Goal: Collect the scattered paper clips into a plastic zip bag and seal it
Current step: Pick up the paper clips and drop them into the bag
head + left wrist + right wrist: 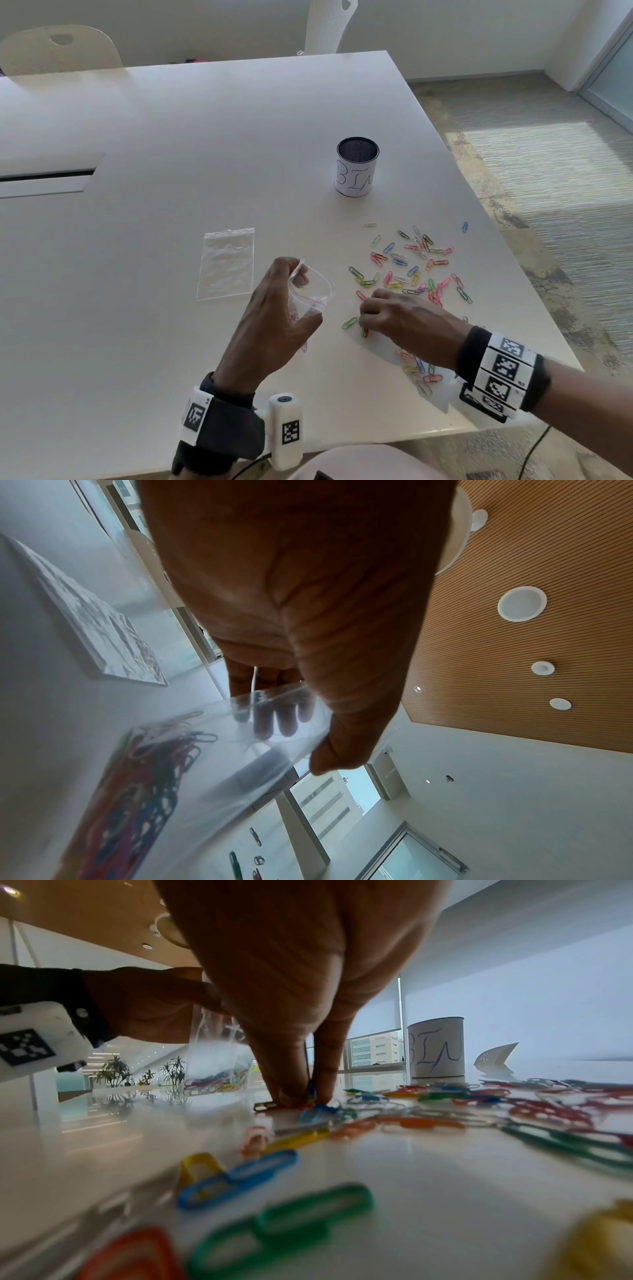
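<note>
Clear plastic zip bag, partly filled with clips, hangs above the white table pinched open in our left hand, while our right hand pinches coloured paper clips scattered just beside it.

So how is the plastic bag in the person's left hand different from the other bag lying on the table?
The held zip bag is up in the left hand with its mouth open; the spare bag lies flat on the table, untouched. The held zip bag already has coloured paper clips inside; the spare bag looks empty. Both are small, clear plastic bags.
</note>
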`<state>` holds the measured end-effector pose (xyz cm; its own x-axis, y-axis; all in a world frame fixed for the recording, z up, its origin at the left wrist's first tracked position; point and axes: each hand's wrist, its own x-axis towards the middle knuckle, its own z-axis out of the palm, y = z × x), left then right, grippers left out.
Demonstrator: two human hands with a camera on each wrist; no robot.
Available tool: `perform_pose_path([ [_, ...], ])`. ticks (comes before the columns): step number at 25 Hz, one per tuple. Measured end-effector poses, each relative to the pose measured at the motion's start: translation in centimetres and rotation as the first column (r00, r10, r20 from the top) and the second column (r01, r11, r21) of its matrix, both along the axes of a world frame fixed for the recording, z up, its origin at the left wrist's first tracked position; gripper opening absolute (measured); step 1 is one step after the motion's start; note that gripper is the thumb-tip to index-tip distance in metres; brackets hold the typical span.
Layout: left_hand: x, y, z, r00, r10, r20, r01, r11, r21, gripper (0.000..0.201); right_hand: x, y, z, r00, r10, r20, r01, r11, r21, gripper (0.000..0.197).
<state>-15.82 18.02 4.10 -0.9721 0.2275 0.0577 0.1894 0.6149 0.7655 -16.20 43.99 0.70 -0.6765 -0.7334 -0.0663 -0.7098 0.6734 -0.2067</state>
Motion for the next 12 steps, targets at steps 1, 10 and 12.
perform_pose_path([
  [1, -0.1, 0.1, -0.1, 1.0, -0.006, -0.002, 0.006, 1.0, -0.001, 0.051, -0.2, -0.2, -0.1, 0.999, -0.031, 0.015, 0.032, 0.999, -0.004, 0.022],
  [10, -0.7, 0.8, -1.2, 1.0, -0.005, -0.012, 0.006, 1.0, 0.022, 0.053, -2.4, 0.0, 1.9, 0.879, -0.348, 0.326, 0.462, 0.791, -0.402, 0.005],
  [12, -0.7, 0.9, -1.4, 1.0, 0.0, -0.008, 0.0, 0.999, 0.034, 0.053, -2.2, -0.8, 3.7, 0.824, -0.359, 0.438, 0.562, 0.612, -0.557, 0.007],
])
